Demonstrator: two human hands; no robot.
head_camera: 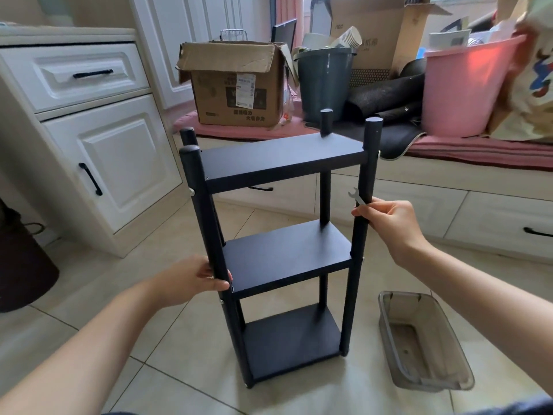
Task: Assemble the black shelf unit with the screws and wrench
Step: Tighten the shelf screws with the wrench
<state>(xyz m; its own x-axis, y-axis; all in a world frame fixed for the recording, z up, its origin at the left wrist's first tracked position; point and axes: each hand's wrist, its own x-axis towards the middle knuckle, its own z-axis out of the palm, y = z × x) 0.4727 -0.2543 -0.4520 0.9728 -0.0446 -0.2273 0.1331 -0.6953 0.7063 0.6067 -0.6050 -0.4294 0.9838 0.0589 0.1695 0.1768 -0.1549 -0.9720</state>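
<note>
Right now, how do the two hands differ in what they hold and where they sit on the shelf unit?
The left hand grips the front left post of the black shelf unit at the level of the middle board; the right hand sits higher, against the front right post between the top and middle boards. The right hand also pinches a small silver wrench, while the left hand holds no tool. Both steady the upright unit from the front.

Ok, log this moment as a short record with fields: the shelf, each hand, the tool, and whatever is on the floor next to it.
shelf: black shelf unit upright on the tile floor, three boards fitted
left hand: left hand grips the front left post
right hand: right hand on the front right post, holding the wrench
floor nearby: clear plastic bin to the right
</note>
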